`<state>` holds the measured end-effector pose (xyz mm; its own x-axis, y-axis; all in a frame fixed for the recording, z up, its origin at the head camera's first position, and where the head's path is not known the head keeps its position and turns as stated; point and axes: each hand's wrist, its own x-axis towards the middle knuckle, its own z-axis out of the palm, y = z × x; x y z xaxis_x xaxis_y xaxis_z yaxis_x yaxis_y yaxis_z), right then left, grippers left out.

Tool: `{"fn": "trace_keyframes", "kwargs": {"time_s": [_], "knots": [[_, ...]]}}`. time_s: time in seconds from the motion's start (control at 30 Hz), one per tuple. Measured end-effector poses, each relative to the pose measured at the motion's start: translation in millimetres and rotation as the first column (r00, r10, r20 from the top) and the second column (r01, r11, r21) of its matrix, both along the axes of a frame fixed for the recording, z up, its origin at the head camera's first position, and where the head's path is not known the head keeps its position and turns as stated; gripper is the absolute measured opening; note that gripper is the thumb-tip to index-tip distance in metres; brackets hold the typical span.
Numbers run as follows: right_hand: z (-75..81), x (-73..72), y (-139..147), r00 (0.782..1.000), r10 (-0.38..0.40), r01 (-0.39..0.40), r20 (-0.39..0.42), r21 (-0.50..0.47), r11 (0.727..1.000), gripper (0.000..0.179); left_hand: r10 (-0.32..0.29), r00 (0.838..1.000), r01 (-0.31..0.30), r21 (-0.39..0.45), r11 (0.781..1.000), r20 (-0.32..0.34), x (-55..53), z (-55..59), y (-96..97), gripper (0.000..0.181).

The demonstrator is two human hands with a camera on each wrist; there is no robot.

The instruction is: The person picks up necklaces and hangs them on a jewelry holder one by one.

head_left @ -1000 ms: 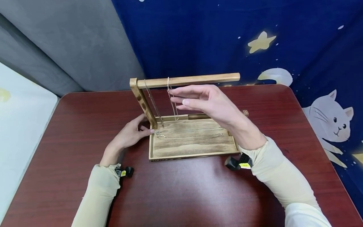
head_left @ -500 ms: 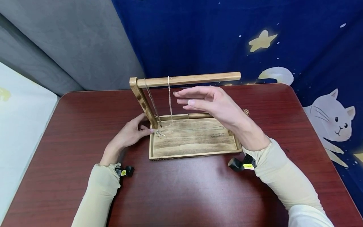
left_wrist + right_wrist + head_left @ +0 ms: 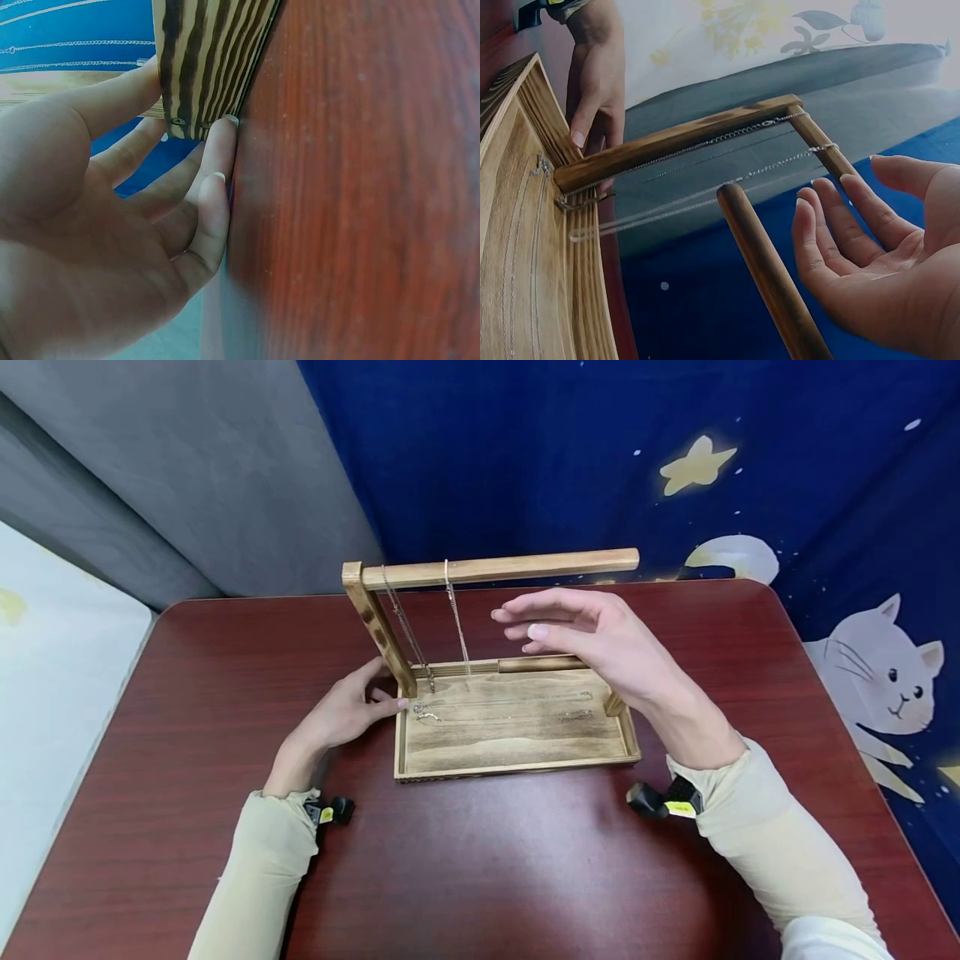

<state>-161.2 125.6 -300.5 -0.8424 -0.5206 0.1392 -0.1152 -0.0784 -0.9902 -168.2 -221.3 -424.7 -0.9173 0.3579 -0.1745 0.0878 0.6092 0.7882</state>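
A wooden jewelry stand [image 3: 517,752] has a tray base, a left post and a top bar [image 3: 540,565]. One necklace [image 3: 405,625] hangs on the bar near the post, and another necklace [image 3: 454,603] hangs a little to its right. Two more chains [image 3: 429,717] lie stretched across the tray. My left hand [image 3: 341,710] grips the tray's left back corner, thumb on the rim; its fingers show against the striped wood [image 3: 206,67]. My right hand [image 3: 600,639] hovers below the bar's right half, fingers loosely bent, holding nothing, apart from the necklaces.
A shorter wooden post [image 3: 615,703] stands at the tray's right side, with a dark rod [image 3: 540,665] along the back. The stand sits on a reddish-brown table [image 3: 487,868]. Grey and dark blue curtains [image 3: 525,452] hang behind the table's far edge.
My right hand has drawn back rightward from the second necklace, which hangs freely and sways on the bar. My left hand has stayed at the tray corner.
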Motion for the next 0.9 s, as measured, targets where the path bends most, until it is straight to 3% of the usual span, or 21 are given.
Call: {"fn": "trace_keyframes", "kwargs": {"time_s": [0.9], "knots": [[-5.2,9.8,30,0.993,-0.094,0.101,-0.072,0.102,0.990,0.035,-0.002,1.000,0.002,0.015,1.000,-0.017,1.0,-0.1,0.4,0.054]]}}
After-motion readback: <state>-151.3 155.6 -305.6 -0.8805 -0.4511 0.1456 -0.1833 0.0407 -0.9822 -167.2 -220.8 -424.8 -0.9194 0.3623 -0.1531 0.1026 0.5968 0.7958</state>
